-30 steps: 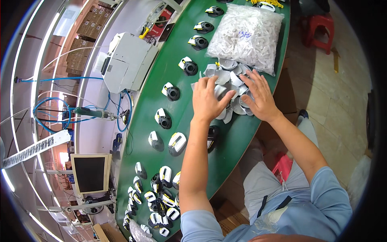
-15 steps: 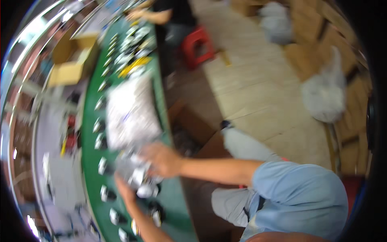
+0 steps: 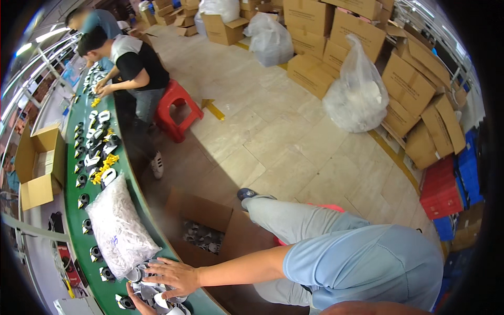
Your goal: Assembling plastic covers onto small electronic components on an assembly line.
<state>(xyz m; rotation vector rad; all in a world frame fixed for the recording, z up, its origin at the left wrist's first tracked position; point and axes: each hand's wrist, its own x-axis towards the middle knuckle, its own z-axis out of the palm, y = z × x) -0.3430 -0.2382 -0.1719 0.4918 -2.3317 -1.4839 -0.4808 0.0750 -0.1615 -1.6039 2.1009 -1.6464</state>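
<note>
My right hand (image 3: 176, 276) lies palm down with fingers spread over a heap of grey and white curved plastic parts (image 3: 157, 299) on the green work surface (image 3: 152, 220). Beside the heap, at the lower edge, part of my left hand (image 3: 139, 301) shows with its fingers stretched out; the rest is cut off. Neither hand is closed round a part. Against the heap's far side lies a full, clear plastic bag (image 3: 121, 226) of small white pieces. Small black-and-white assemblies (image 3: 96, 254) stand in a row along the left of the surface.
Farther along are yellow parts (image 3: 106, 167) and more black-and-white pieces. An open carton (image 3: 39, 163) stands left; another carton (image 3: 205, 212) holding grey parts is below the right edge. A co-worker (image 3: 136, 65) sits on a red stool (image 3: 177, 110). Stacked boxes (image 3: 407, 81) line the right.
The view has swung right and farther up the line, so the bench now appears farther left and lower. My hands remain at the heap, the right one now spread flat over it.
</note>
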